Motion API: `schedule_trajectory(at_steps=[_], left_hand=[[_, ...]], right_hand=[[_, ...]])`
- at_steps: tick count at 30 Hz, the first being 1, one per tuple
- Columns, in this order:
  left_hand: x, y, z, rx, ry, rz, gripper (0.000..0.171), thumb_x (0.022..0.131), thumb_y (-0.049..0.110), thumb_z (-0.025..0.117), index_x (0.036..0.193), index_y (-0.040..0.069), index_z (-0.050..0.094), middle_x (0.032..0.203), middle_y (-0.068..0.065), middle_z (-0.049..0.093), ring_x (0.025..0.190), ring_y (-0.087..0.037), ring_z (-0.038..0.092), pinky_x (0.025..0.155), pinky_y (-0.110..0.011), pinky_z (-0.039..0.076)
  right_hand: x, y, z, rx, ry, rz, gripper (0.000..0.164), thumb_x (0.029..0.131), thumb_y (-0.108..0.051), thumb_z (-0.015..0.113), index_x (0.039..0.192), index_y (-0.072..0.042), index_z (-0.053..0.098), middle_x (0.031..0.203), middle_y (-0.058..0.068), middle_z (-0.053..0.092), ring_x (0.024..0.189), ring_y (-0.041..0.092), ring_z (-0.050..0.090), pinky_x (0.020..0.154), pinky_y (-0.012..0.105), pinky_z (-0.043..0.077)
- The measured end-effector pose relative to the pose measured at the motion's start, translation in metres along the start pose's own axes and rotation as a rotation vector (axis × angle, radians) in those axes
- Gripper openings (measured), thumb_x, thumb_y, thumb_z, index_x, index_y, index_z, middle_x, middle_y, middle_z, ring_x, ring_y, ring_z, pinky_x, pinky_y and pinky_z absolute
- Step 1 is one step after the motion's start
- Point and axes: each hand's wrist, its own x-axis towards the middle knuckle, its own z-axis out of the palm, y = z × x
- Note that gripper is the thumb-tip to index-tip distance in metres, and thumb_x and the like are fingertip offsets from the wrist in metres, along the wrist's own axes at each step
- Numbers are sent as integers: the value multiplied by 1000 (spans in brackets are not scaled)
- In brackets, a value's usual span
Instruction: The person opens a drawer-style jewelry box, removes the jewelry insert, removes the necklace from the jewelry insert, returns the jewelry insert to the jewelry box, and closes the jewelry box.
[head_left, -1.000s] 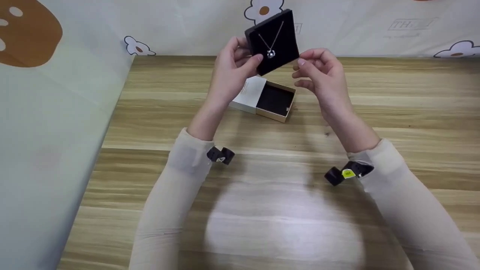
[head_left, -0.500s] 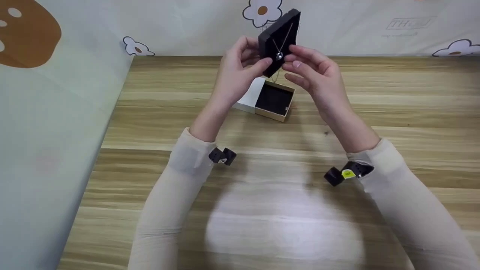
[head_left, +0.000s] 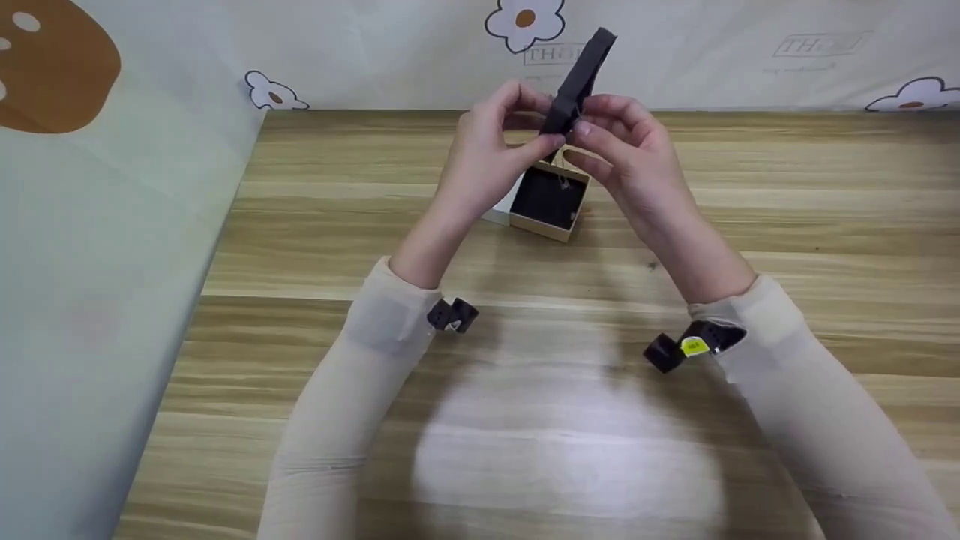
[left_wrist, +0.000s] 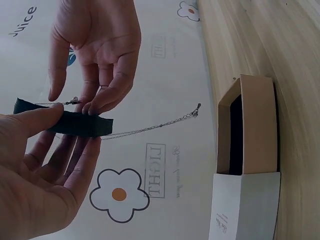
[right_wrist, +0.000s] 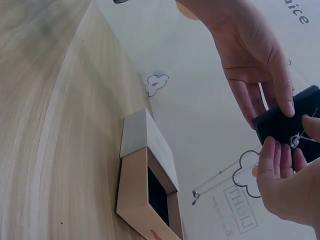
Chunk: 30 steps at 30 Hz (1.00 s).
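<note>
My left hand (head_left: 487,146) grips a thin black necklace pad (head_left: 583,79) above the table, its thumb on the front and fingers behind. The pad stands nearly edge-on in the head view. In the right wrist view a silver pendant (right_wrist: 295,141) lies on the black face. From the pad's lower edge a chain (left_wrist: 150,128) hangs loose, ending in a clasp (left_wrist: 195,111). My right hand (head_left: 634,154) is at the front of the pad; its fingertips touch it beside the pendant, thumb apart from them. Whether they hold the pendant is unclear.
Below the hands, a small tan drawer box (head_left: 538,229) with a dark inside sits half out of its white sleeve (head_left: 501,208) on the wooden table (head_left: 337,225). Behind the table's back edge hangs a flower-printed sheet (head_left: 390,56). Each wrist carries a black camera.
The pad has turned from facing the head camera to nearly edge-on, with my left hand shifting right. My right hand has come from the pad's corner to its front. The loose chain now shows below.
</note>
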Motion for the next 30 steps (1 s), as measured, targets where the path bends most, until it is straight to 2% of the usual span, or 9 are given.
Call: schedule_trajectory(at_steps=[5,10,14,18,24,30], left_hand=[[-2,0,1,35,-19,0,20,87,6,75,103,4,63,112,-6,71,108,-13,68,94,-21,52],[-2,-1,3,71,-16,-1,21,88,9,75,105,5,64,111,-4,72,107,-12,68,95,-20,51],[-2,-3,2,82,6,-33,23,89,11,75,107,5,63,112,-4,73,108,-11,68,96,-20,50],[-2,-4,1,66,32,-51,23,89,10,74,107,3,62,111,-7,73,107,-12,68,95,-19,51],[-1,-5,1,15,71,-43,18,90,5,72,105,0,63,110,-10,72,105,-14,69,89,-20,56],[1,-5,2,25,117,-23,13,91,3,70,102,0,64,106,-9,74,100,-13,71,87,-18,56]], right_hand=[[0,0,-2,25,0,12,13,95,2,62,105,-6,58,92,2,68,85,13,69,81,27,59],[-1,1,-2,7,-14,20,8,96,0,60,96,-8,61,84,0,68,78,12,67,74,25,57],[-2,0,-1,-2,-22,23,10,97,-2,59,94,-9,63,78,-1,66,73,11,64,71,25,56],[-2,0,0,4,-27,26,10,99,-4,58,94,-9,66,79,1,66,72,11,66,73,26,58],[-3,0,-1,1,-32,28,10,99,-5,57,96,-7,66,81,3,67,73,12,67,75,25,59],[-5,-1,-3,-1,-26,26,10,98,-4,58,95,-6,67,81,3,70,73,13,68,74,25,59]])
